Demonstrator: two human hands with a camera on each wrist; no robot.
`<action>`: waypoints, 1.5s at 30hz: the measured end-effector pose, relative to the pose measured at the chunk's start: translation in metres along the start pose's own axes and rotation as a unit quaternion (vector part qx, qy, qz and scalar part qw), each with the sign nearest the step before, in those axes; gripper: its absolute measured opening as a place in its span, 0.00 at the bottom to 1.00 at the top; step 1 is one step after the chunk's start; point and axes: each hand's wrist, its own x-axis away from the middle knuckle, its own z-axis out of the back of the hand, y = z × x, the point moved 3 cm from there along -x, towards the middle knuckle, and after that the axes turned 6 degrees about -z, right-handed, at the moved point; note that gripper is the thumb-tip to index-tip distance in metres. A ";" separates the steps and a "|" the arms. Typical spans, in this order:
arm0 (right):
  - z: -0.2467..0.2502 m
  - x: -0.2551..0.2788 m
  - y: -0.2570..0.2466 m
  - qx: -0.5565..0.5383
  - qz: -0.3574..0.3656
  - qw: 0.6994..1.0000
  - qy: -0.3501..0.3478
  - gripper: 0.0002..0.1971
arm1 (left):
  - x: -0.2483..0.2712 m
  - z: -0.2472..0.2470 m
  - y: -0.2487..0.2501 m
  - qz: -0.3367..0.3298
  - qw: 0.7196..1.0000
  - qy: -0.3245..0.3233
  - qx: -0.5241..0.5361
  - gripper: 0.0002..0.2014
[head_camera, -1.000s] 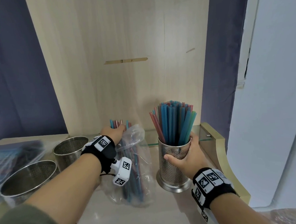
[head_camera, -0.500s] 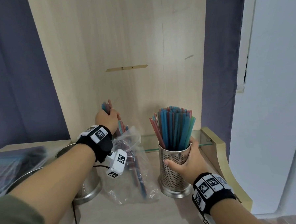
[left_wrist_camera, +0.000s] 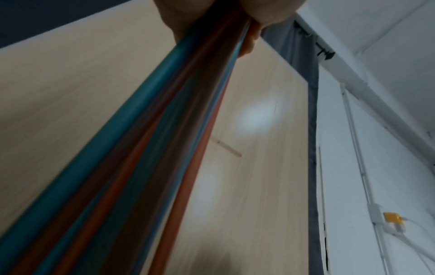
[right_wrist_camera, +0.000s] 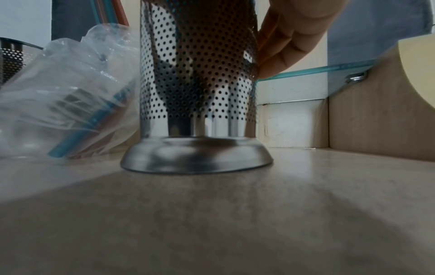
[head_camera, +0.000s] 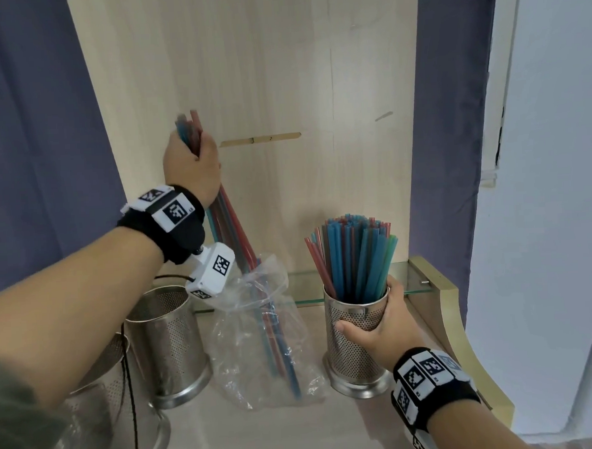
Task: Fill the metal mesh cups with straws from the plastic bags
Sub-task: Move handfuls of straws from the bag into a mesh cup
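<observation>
**Inspector A:** Left hand [head_camera: 191, 164] is clenched round a bundle of straws [head_camera: 226, 224], raised above and left of the filled mesh cup [head_camera: 355, 327]. The lower ends have not cleared the plastic bag [head_camera: 259, 332]. Risk: the film clings to the bundle and the bag lifts or tips with it, spilling what is left inside. The hold sits near the top ends, so the long free lengths could fan out or slip.

**Inspector B:** Right hand [head_camera: 379, 326]?

**Inspector A:** Wrapped round the filled mesh cup just under its rim, base flat on the bench [right_wrist_camera: 235, 214]. That cup looks close to packed, so in my judgement pushing more in could bend straws or knock some out. 2 empty mesh cups [head_camera: 166, 337] stand left of it, beyond the bag; a swinging bundle could catch the nearer one.

**Inspector B:** Condition of the straws?

**Inspector A:** Long, thin, blue, teal and red. Those in the filled cup stand upright, splaying slightly. The wrist view of the held bundle is blurred, so no count given.
</observation>
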 end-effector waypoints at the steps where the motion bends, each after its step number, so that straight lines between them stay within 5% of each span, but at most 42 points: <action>1: 0.000 0.000 0.000 0.000 0.000 1.000 -0.001 0.56 | -0.005 0.004 0.009 -0.009 1.000 0.010 0.017 0.11; 9: 0.001 0.001 -0.003 -0.005 0.003 1.000 0.002 0.54 | -0.028 0.029 0.057 0.017 0.975 0.060 0.213 0.11; 19: 0.002 0.004 -0.007 -0.004 -0.006 1.000 -0.001 0.53 | 0.021 0.009 0.100 0.092 0.929 -0.012 0.359 0.15; 23: 0.002 0.005 -0.008 -0.007 -0.010 1.000 0.000 0.52 | 0.043 -0.018 0.095 0.158 0.910 0.008 0.384 0.17; 29: 0.003 0.005 -0.008 -0.003 -0.020 1.000 -0.007 0.54 | 0.064 -0.049 0.066 0.241 0.890 0.086 0.377 0.19; 37: 0.003 0.004 -0.008 -0.016 -0.006 1.000 -0.014 0.52 | 0.027 -0.008 0.050 0.215 0.899 0.090 0.370 0.22; 39: 0.003 0.004 -0.007 -0.023 -0.002 1.000 -0.017 0.51 | 0.017 0.007 0.040 0.224 0.907 0.061 0.351 0.19; 42: 0.002 0.002 -0.006 -0.029 0.004 1.000 -0.009 0.51 | 0.032 0.013 0.007 0.265 0.947 -0.019 0.179 0.19; 45: 0.000 0.002 -0.005 -0.023 0.004 1.000 -0.009 0.52 | 0.067 0.009 -0.035 0.321 0.937 -0.139 0.014 0.19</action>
